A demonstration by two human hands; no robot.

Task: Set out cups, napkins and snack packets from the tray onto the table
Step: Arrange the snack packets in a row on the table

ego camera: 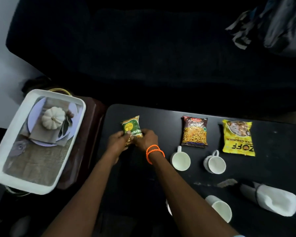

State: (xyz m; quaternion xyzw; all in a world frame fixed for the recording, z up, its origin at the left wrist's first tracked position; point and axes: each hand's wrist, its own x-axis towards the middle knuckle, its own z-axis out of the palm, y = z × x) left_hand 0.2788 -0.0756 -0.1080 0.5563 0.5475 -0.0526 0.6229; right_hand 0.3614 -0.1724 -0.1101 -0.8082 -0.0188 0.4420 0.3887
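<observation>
The green snack packet (131, 128) sits at the left end of the dark surface (161, 177), lying lengthwise toward twelve o'clock. Both hands grip its near end: the left hand (118, 140) pinches the seven o'clock corner, the right hand (146, 140), an orange bracelet (154, 152) on its wrist, clasps the five o'clock corner. At three o'clock from it, well apart, lies a brown-and-orange packet (194, 131), and farther the same way a yellow packet (237, 138), both flat. Just at six o'clock of those two stand two white cups (180, 159) (215, 163), handles pointing to twelve. A third cup (220, 209) stands nearer the surface's near edge, with a white napkin holder (273, 199) at its three o'clock. At nine o'clock of the green packet, off the surface, rests the white tray (12, 134), its floor printed with a pumpkin picture.
</observation>
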